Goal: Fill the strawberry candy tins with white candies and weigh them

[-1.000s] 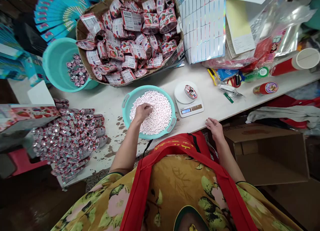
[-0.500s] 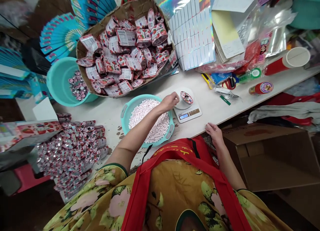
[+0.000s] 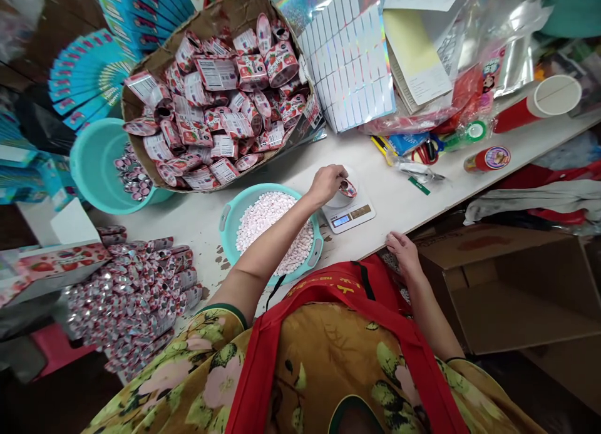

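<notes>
My left hand (image 3: 328,182) is over a white digital scale (image 3: 361,215), its fingers closed at the opening of a small oval strawberry-print tin (image 3: 348,188). What the fingers hold, if anything, is hidden. The tin rests tilted on the scale's round pan, partly covered by my fingers. Under my left forearm stands a turquoise basin (image 3: 230,233) of small pale pink candies (image 3: 263,221). My right hand (image 3: 404,252) rests at the table's front edge, fingers loosely stretched and holding nothing.
A cardboard box (image 3: 136,152) full of strawberry-print tins stands behind the basin. Many more tins (image 3: 136,290) are stacked at left, near a turquoise tub (image 3: 89,171) of small caps. Scissors (image 3: 427,151), tape (image 3: 476,131) and a red tube (image 3: 516,114) lie at right. An open carton (image 3: 526,290) sits below.
My left hand has moved right and slightly up, from beside the tin to over its opening. The right hand stays at the table edge. The view has shifted slightly.
</notes>
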Motion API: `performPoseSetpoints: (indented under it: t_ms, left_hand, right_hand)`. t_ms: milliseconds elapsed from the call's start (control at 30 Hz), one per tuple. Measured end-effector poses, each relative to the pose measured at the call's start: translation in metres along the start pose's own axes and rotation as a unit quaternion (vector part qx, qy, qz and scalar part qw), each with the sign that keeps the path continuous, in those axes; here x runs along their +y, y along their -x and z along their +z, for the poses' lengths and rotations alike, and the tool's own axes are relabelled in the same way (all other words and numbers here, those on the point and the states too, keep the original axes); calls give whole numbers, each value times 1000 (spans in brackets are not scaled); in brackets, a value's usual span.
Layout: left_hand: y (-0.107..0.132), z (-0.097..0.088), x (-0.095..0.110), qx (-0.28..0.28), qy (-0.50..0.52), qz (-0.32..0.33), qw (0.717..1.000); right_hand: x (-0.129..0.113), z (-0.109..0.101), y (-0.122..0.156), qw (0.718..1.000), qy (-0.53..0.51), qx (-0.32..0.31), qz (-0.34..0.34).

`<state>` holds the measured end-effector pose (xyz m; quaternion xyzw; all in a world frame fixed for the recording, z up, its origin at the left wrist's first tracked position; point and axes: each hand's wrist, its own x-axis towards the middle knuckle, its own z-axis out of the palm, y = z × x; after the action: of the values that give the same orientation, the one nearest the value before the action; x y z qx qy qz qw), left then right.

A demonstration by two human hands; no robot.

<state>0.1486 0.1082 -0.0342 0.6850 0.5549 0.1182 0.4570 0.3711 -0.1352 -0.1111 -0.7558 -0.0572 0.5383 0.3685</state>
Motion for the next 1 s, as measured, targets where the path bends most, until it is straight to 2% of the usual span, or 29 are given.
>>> performPoseSetpoints:
  t_ms: [67,133,200,233,300,367,433,500,600,700,767,833,900,933,1000]
  left_hand:
    - [7,-10,-6,36,187,-59,980]
    - [18,-25,-15,79,333,-117,932]
    - [32,-40,-28,116,383,-157,903]
    - [38,-47,-35,126,377,-169,902]
    - [47,-55,-45,128,327,-164,922]
    - [52,-58,-51,115,239,-125,956]
    - [52,-57,-48,83,120,-79,986]
    - [49,-53,-40,38,-8,-49,998]
    - [40,-40,-22,-19,-172,-8,985]
    - [29,-19,-9,-54,-305,74,948]
    - [23,-3,-4,-77,-366,122,920]
    - [19,7,-2,-95,-390,142,905]
    - [21,3,-1,-83,-385,134,909]
    - [27,-6,-2,-55,-377,114,918]
    - [51,-38,-6,40,-353,39,934]
  right_hand:
    - [-3,2,0,1000,1,-2,-9]
    - [-5,2,0,1000,9,2,-14]
    - [-4,1,0,1000,21,8,-16]
    - [-3,1,1,999,27,9,-15]
    - [-1,0,2,999,37,7,-9]
    - [0,1,4,999,41,1,-1]
    - [0,1,6,999,43,-4,1]
    - [0,0,9,999,46,-4,-1]
    - [1,-4,15,999,51,5,-6]
    - [5,-11,21,998,56,18,-8]
    - [7,-14,23,998,63,23,-8]
    - [5,-14,20,997,75,20,-17]
    - [-7,-6,14,994,95,10,-56]
    - [-19,1,9,990,109,5,-92]
    - [-55,25,3,971,140,-9,-192]
